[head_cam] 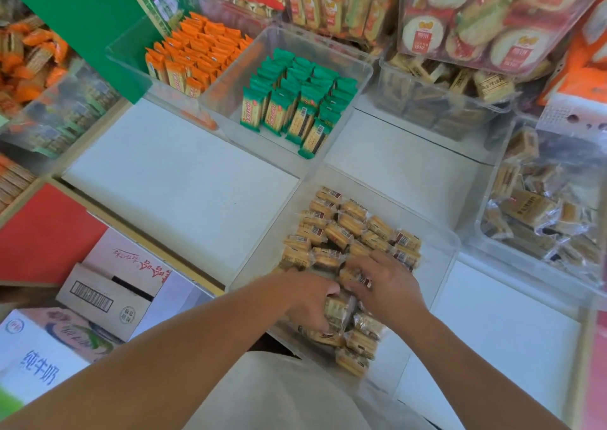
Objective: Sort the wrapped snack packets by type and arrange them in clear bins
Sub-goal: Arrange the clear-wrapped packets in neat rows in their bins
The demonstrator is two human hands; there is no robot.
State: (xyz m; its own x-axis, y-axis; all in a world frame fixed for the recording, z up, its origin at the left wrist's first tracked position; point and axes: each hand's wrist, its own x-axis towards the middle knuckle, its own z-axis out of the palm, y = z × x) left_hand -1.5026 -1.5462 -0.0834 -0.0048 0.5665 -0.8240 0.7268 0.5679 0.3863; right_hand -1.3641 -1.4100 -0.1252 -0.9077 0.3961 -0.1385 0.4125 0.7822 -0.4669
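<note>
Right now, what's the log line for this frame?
left hand grips tan packets | right hand touches them | in nearest clear bin

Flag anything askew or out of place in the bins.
In the near bin, tan packets stand in rows at the far end but lie jumbled at the near end. The front green packets tilt unevenly.

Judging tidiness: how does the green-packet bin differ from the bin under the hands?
Green-packet bin: packets stand upright in neat rows; tan-packet bin: packets lie flat, partly jumbled. The left hand and right hand reach into the tan-packet bin, not the green-packet bin. Both are clear, partly filled.
</note>
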